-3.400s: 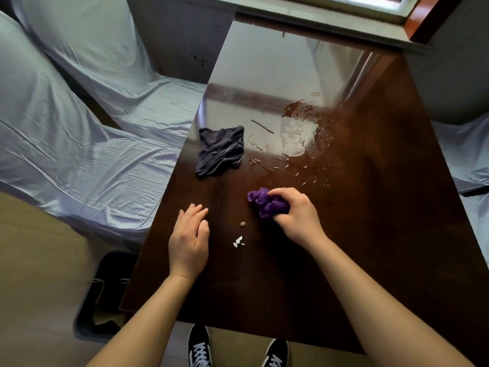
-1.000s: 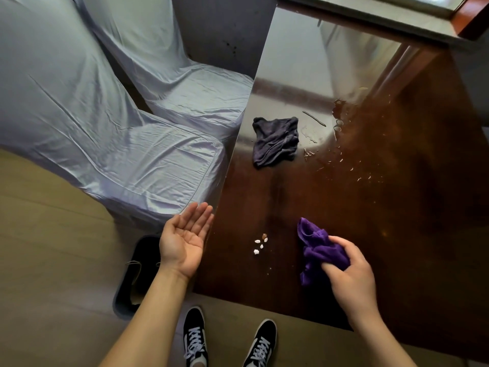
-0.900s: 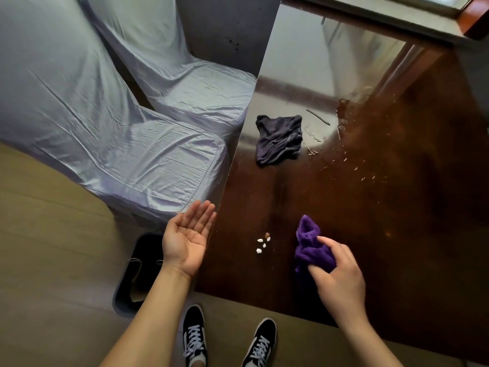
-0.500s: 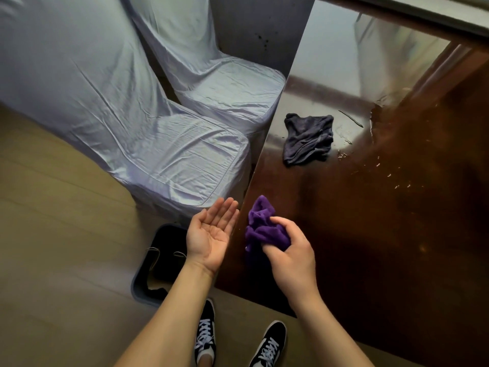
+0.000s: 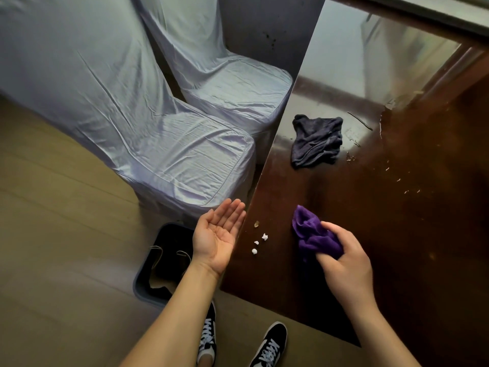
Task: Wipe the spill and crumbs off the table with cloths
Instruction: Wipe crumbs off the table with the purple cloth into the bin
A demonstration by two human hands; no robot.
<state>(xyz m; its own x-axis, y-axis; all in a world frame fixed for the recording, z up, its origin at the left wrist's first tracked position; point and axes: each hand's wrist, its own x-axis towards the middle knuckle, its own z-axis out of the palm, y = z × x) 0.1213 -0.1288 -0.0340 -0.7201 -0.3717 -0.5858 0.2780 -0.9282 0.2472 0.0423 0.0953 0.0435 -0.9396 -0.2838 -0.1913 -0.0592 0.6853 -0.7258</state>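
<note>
crumbs (image 5: 264, 237) lie by the left edge of the worktop (image 5: 397, 260), between the empty left hand (image 5: 218, 234), palm up with fingers straight, and the right hand (image 5: 344, 266) gripping the purple cloth (image 5: 315, 237).

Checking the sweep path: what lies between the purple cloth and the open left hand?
In the head view, four small crumbs lie on the table near its edge.

No writing, label, brand, number or sign can be read anywhere, neither on the crumpled purple cloth (image 5: 312, 234) at lower right, the rumpled dark grey cloth (image 5: 316, 140) above it, the black-and-white lace-up sneakers (image 5: 270, 345) at the bottom edge, nor the dark plastic bin (image 5: 148, 290) at lower centre-left.
</note>
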